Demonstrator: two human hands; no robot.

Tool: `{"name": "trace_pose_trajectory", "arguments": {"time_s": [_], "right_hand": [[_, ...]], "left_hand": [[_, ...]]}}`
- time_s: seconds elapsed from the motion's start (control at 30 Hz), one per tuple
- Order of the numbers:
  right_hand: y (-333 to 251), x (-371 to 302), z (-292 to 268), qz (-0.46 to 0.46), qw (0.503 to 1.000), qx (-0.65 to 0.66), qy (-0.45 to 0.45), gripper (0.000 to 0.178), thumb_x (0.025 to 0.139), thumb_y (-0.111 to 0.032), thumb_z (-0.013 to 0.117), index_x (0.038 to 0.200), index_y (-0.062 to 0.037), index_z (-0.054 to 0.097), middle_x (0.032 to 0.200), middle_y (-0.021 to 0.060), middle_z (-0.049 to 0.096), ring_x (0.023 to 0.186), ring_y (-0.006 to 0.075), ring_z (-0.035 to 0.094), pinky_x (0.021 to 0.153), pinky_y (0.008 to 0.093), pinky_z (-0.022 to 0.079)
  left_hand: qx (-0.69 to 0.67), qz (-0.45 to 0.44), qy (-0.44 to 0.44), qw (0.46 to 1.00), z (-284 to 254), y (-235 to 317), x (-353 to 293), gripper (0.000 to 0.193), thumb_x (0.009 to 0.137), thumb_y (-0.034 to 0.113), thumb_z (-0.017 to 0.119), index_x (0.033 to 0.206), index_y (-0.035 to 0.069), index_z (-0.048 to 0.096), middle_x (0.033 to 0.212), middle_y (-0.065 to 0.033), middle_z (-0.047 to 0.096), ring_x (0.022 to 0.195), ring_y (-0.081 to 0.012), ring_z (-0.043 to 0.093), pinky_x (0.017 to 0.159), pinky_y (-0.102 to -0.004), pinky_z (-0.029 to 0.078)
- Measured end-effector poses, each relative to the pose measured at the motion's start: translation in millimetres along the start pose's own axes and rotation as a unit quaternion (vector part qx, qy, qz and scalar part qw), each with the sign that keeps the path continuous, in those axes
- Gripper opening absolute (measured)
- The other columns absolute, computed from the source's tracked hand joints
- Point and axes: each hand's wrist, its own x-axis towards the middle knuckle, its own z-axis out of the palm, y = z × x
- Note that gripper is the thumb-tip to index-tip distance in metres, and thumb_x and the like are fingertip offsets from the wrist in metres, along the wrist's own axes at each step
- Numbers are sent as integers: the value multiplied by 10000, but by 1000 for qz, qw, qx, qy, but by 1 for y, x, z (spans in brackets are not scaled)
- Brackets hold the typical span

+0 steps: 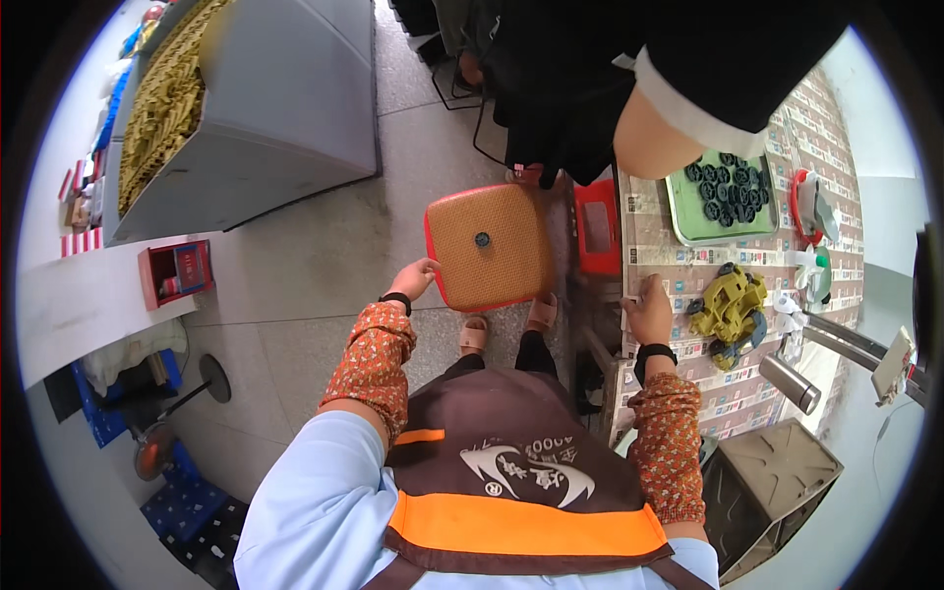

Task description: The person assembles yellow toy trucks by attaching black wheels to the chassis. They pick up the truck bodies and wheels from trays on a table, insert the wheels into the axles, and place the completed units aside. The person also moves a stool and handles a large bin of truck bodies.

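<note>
My left hand [417,279] is at the left rim of a red stool [492,285] with a tan woven seat, its fingers closed on the edge. A small black wheel-like part [482,239] lies near the middle of that seat. On the right, my right hand [650,312] rests at the near-left edge of a table [644,221] with a printed cover. Its fingers are curled, and whatever they may hold is hidden. Just right of it sits a pile of olive-yellow and grey plastic parts [730,310].
A green tray [696,228] of black wheel-like parts stands farther back on the table, near a steel flask [790,383]. Another person's arm [654,138] reaches in above. A large grey bin [285,108] stands far left; a red box [175,273] is below it.
</note>
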Motion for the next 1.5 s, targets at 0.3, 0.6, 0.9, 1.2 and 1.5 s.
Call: {"name": "trace_pose_trajectory", "arguments": {"time_s": [0.3,0.6,0.9,1.2,1.5], "right_hand": [[-4,3,-3,-5,999,45,-2,489,711,-101,846,980,-43,443,854,148,547,815,396,559,743,421,469],[-4,0,0,14,997,79,-14,464,729,-34,817,975,-34,424,882,138,492,805,341,485,788,338,456],[-39,1,20,-52,985,-156,50,340,776,-28,706,1075,-25,543,1002,182,604,952,413,595,807,489,470],[-187,64,253,-250,968,2,-38,522,841,-92,669,1345,-173,558,1396,164,495,1208,398,514,987,481,476],[-151,41,309,-276,954,15,-115,329,815,-85,615,1142,-51,595,1119,136,562,1043,359,534,898,463,500]], "left_hand": [[100,85,138,982,65,35,28,525,853,153,707,1352,192,549,1404,-132,519,1260,-370,514,1062,-435,452],[-491,-81,173,850,116,-68,87,979,837,207,810,1520,19,134,1444,-213,425,1303,-281,484,1105,-429,417],[-527,-113,74,839,94,-53,53,1083,839,332,823,1564,116,48,1490,-179,417,1340,-304,470,1111,-469,397],[-586,-5,42,809,112,-77,79,1051,853,292,808,1571,139,56,1545,-132,330,1423,-278,351,1165,-464,322],[-571,9,98,815,111,-110,68,996,852,253,810,1555,58,131,1497,-160,407,1376,-274,412,1158,-437,332]]}}
